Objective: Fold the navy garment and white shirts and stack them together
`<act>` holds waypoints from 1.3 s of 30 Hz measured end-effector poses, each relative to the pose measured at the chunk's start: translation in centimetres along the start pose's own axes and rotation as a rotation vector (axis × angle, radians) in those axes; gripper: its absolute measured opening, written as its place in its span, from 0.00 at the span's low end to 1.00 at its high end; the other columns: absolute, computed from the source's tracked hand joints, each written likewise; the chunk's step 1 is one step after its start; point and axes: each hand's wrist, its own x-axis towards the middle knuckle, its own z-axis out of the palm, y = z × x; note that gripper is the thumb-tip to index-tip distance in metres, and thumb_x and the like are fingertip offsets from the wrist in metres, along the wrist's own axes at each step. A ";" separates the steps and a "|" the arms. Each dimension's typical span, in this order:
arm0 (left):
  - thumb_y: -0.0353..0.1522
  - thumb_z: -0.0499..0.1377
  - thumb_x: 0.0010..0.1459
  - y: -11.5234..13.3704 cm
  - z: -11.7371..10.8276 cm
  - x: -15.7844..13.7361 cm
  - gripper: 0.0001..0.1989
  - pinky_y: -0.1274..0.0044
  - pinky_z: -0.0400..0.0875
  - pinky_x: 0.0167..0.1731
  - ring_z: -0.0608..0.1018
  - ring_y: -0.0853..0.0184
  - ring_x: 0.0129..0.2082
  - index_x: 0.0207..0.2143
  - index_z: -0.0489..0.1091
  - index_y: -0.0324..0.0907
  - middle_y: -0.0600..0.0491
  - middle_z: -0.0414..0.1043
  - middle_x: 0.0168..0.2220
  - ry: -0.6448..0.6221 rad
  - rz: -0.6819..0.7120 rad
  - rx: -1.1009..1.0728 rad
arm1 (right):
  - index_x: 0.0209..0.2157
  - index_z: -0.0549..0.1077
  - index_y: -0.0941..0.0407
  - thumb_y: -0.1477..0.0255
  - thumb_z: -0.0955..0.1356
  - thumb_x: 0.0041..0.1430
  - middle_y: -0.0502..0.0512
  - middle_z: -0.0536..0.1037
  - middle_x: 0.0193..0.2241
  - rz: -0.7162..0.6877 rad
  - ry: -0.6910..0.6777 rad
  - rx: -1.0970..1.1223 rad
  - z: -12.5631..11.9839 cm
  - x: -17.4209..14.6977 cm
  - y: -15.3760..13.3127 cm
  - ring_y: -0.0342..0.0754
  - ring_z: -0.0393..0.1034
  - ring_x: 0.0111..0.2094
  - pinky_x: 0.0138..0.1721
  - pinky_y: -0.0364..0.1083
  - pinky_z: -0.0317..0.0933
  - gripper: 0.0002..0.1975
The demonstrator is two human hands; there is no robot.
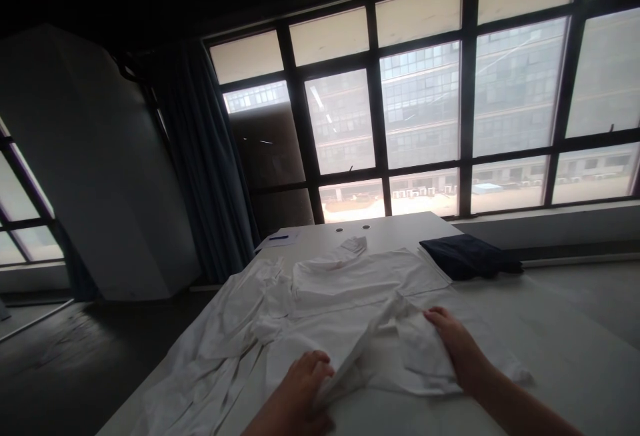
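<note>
The right hand [457, 346] has its grip pinching a fold at the right side of a white, thin-cloth garment [350, 283], fingers curled over the edge. The left hand [310, 383] is bent at the garment's near edge, its fingers curled inward; the area is blurred and dim, so I cannot tell whether that grip is closed on the cloth or only resting against it. Between the two hands the near part of the garment rises in a loose, peaked flap.

The handling looks partway along: beyond the hands the body of the garment is already laid out fairly flat, its collar pointing away, while the near flap is not yet down and creases are left to smooth. The garment thus lies directly at both hands, in contact with the right grip, and stretches forward from them along the white, flat-topped desk [415, 223].

To the left, crumpled white cloth [235, 316] spreads in wrinkled folds toward the desk's side. On the right, near the garment's far corner, sits a folded, dark navy cloth [467, 256]. At the far left corner, a dark blue pen [279, 237] lies on white paper [293, 241].
</note>
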 end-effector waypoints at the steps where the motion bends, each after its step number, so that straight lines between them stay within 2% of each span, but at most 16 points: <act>1: 0.43 0.62 0.58 -0.4 -0.4 -0.1 0.19 0.71 0.66 0.55 0.72 0.56 0.54 0.51 0.72 0.50 0.49 0.71 0.56 0.021 -0.007 -0.021 | 0.49 0.69 0.52 0.53 0.58 0.63 0.61 0.80 0.34 -0.046 -0.035 -0.007 -0.9 0.7 -0.2 0.57 0.77 0.35 0.34 0.52 0.72 0.22; 2: 0.42 0.58 0.62 -1.0 -0.7 -0.1 0.13 0.74 0.67 0.50 0.75 0.59 0.49 0.45 0.73 0.48 0.50 0.74 0.50 0.043 -0.018 -0.053 | 0.51 0.69 0.52 0.54 0.57 0.64 0.63 0.80 0.36 -0.095 -0.084 -0.007 -1.5 1.1 -0.3 0.59 0.78 0.36 0.35 0.54 0.72 0.24; 3: 0.43 0.54 0.65 -1.8 -0.9 -0.1 0.12 0.76 0.68 0.45 0.76 0.62 0.43 0.40 0.72 0.47 0.51 0.75 0.44 0.063 -0.039 -0.085 | 0.55 0.68 0.53 0.54 0.57 0.64 0.65 0.80 0.39 -0.129 -0.128 0.005 -1.9 1.4 -0.3 0.59 0.78 0.38 0.36 0.54 0.73 0.25; 5: 0.46 0.48 0.69 -3.8 -1.1 0.0 0.18 0.77 0.66 0.37 0.75 0.64 0.35 0.35 0.69 0.45 0.53 0.75 0.35 0.100 -0.107 -0.121 | 0.62 0.62 0.51 0.55 0.61 0.63 0.65 0.79 0.46 -0.123 -0.180 0.036 -1.9 1.2 -0.4 0.58 0.78 0.40 0.35 0.53 0.73 0.29; 7: 0.50 0.45 0.70 -6.0 -0.9 0.2 0.24 0.76 0.63 0.33 0.74 0.64 0.30 0.32 0.66 0.44 0.54 0.74 0.29 0.164 -0.184 -0.138 | 0.66 0.56 0.47 0.56 0.67 0.59 0.60 0.78 0.49 -0.049 -0.209 -0.021 -1.2 0.5 -0.1 0.53 0.78 0.36 0.29 0.48 0.72 0.35; 9: 0.53 0.43 0.69 -7.7 -0.4 0.5 0.26 0.75 0.62 0.32 0.74 0.63 0.29 0.31 0.65 0.44 0.54 0.73 0.27 0.222 -0.234 -0.165 | 0.63 0.61 0.47 0.57 0.70 0.56 0.54 0.79 0.42 -0.015 -0.211 -0.197 -0.6 0.1 0.5 0.47 0.74 0.28 0.24 0.44 0.67 0.35; 11: 0.54 0.44 0.68 -8.6 0.0 0.6 0.27 0.75 0.62 0.32 0.75 0.62 0.29 0.32 0.66 0.44 0.54 0.73 0.28 0.249 -0.268 -0.189 | 0.54 0.70 0.50 0.59 0.70 0.55 0.51 0.78 0.34 -0.101 -0.167 -0.424 -0.5 0.3 1.3 0.47 0.72 0.27 0.27 0.45 0.67 0.25; 13: 0.54 0.44 0.68 -8.7 0.2 0.5 0.27 0.75 0.62 0.32 0.74 0.62 0.30 0.31 0.67 0.43 0.53 0.74 0.28 0.235 -0.290 -0.185 | 0.47 0.73 0.51 0.61 0.68 0.58 0.51 0.78 0.31 -0.270 -0.098 -0.635 -1.1 1.1 2.3 0.50 0.75 0.32 0.36 0.48 0.69 0.17; 15: 0.54 0.46 0.67 -8.4 0.1 0.2 0.27 0.75 0.62 0.32 0.75 0.62 0.31 0.31 0.69 0.42 0.53 0.75 0.29 0.174 -0.291 -0.178 | 0.47 0.72 0.52 0.61 0.64 0.63 0.54 0.80 0.33 -0.409 -0.045 -0.817 -2.1 2.0 3.3 0.55 0.77 0.37 0.42 0.51 0.69 0.14; 17: 0.52 0.51 0.65 -7.8 -0.3 -0.2 0.24 0.76 0.64 0.35 0.76 0.61 0.34 0.34 0.72 0.42 0.53 0.78 0.33 0.077 -0.261 -0.201 | 0.51 0.70 0.52 0.62 0.61 0.65 0.60 0.82 0.39 -0.479 0.016 -0.941 -3.0 2.7 4.3 0.58 0.78 0.40 0.43 0.54 0.68 0.16; 20: 0.47 0.59 0.60 -7.1 -1.1 -0.7 0.17 0.78 0.65 0.38 0.77 0.61 0.39 0.39 0.75 0.43 0.56 0.79 0.39 -0.026 -0.230 -0.256 | 0.57 0.67 0.55 0.64 0.63 0.62 0.67 0.75 0.55 -0.550 0.042 -1.035 -3.9 2.7 5.3 0.59 0.76 0.48 0.48 0.54 0.68 0.22; 22: 0.44 0.59 0.60 -6.9 -1.5 -0.8 0.15 0.78 0.65 0.38 0.77 0.61 0.39 0.39 0.75 0.43 0.57 0.80 0.39 -0.051 -0.251 -0.270 | 0.59 0.67 0.56 0.63 0.66 0.60 0.68 0.73 0.57 -0.527 -0.020 -1.081 -4.2 2.4 5.4 0.60 0.75 0.50 0.50 0.54 0.67 0.27; 25: 0.43 0.56 0.61 -7.0 -1.7 -0.9 0.15 0.77 0.65 0.39 0.77 0.61 0.40 0.38 0.75 0.43 0.57 0.79 0.39 -0.072 -0.290 -0.280 | 0.60 0.69 0.54 0.59 0.73 0.51 0.67 0.73 0.59 -0.374 -0.186 -1.117 -4.6 1.9 4.7 0.64 0.70 0.57 0.56 0.55 0.63 0.35; 28: 0.43 0.56 0.60 -7.2 -1.6 -0.9 0.14 0.78 0.64 0.39 0.76 0.61 0.41 0.38 0.75 0.43 0.57 0.79 0.40 -0.092 -0.306 -0.281 | 0.63 0.68 0.52 0.61 0.77 0.41 0.64 0.70 0.62 -0.264 -0.314 -1.092 -5.2 1.8 3.9 0.65 0.65 0.61 0.60 0.54 0.60 0.45; 33: 0.44 0.58 0.57 -7.4 -1.2 -1.0 0.16 0.77 0.64 0.38 0.74 0.61 0.39 0.38 0.75 0.43 0.56 0.77 0.38 -0.122 -0.341 -0.272 | 0.54 0.76 0.54 0.68 0.68 0.55 0.60 0.80 0.50 -0.336 -0.329 -1.069 -5.2 2.1 3.7 0.57 0.75 0.50 0.55 0.50 0.64 0.24; 39: 0.43 0.59 0.58 -7.4 -1.3 -1.3 0.13 0.77 0.64 0.35 0.77 0.62 0.38 0.39 0.73 0.44 0.55 0.78 0.39 -0.088 -0.376 -0.191 | 0.52 0.77 0.53 0.77 0.63 0.59 0.60 0.81 0.46 -0.456 -0.269 -1.189 -5.4 3.2 3.9 0.53 0.75 0.47 0.51 0.49 0.65 0.21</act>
